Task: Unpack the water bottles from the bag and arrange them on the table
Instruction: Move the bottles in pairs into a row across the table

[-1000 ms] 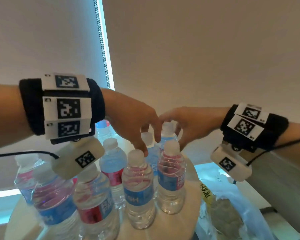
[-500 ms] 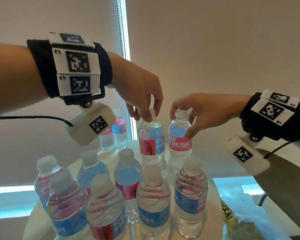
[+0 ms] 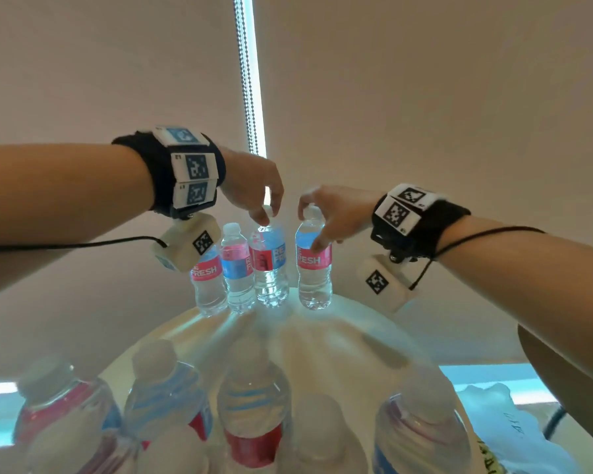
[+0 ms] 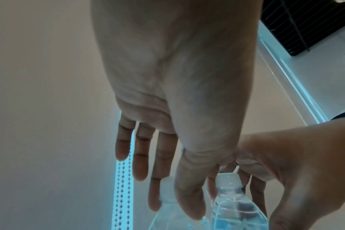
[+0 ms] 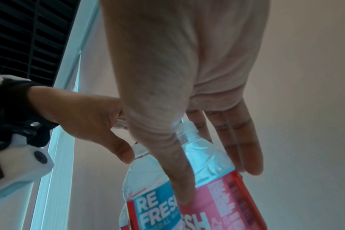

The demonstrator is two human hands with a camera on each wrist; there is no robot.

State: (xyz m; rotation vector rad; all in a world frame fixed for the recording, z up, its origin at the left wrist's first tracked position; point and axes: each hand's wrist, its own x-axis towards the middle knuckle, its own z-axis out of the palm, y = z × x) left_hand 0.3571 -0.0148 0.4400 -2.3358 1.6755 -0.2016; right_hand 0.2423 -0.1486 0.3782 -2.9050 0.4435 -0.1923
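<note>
Two water bottles are in my hands at the far rim of the round table (image 3: 356, 340). My left hand (image 3: 266, 215) pinches the white cap of a bottle with a red and blue label (image 3: 270, 265). My right hand (image 3: 310, 230) grips the neck and shoulder of a pink-labelled bottle (image 3: 314, 268), thumb on the label. Both hang upright with their bases at the tabletop; contact is unclear. In the left wrist view my left hand (image 4: 171, 207) closes on the cap. In the right wrist view my right hand (image 5: 217, 183) wraps its bottle (image 5: 211, 169).
Two more bottles (image 3: 235, 268) stand just left of the held pair. Several bottles (image 3: 250, 398) crowd the near side of the table. A plastic bag (image 3: 493, 419) lies low at the right. A blind with a bead chain (image 3: 245, 73) is behind.
Both hands have carried their bottles away from me and lowered them to the far rim, beside the two bottles standing there. The view has tilted, so the near bottles sit lower.
</note>
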